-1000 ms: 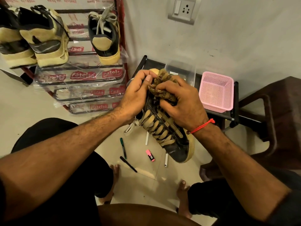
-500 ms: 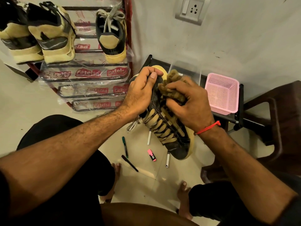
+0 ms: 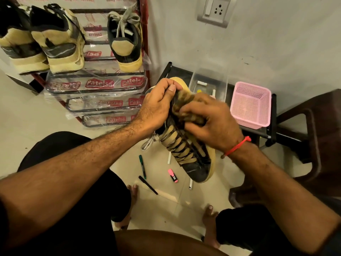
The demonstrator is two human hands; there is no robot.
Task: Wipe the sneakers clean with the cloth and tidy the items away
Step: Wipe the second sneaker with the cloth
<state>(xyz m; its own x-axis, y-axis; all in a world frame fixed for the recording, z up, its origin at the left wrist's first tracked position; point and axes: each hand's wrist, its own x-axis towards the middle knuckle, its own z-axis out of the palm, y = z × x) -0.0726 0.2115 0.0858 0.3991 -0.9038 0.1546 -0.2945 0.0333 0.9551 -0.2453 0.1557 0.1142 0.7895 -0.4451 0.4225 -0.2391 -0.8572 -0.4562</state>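
On the shoe rack (image 3: pixel 96 85) at the left, three sneakers (image 3: pixel 125 39) stand heel-out; whether they are clean cannot be told. In the middle, the left hand (image 3: pixel 156 108) closes its grip round the heel of the black sneaker (image 3: pixel 190 156), holding it in the air above the floor, toe toward the person. The right hand (image 3: pixel 212 122) grips the bunched brown cloth (image 3: pixel 182 104) and presses it against the shoe's upper near the laces, so the wiping step seems to be in hand. Pens (image 3: pixel 142 166) and a pink highlighter (image 3: pixel 172 175) lie on the floor below. At the right sits a pink basket (image 3: pixel 251 106). Next, the shoe probably needs turning to wipe its other side, then tidying.
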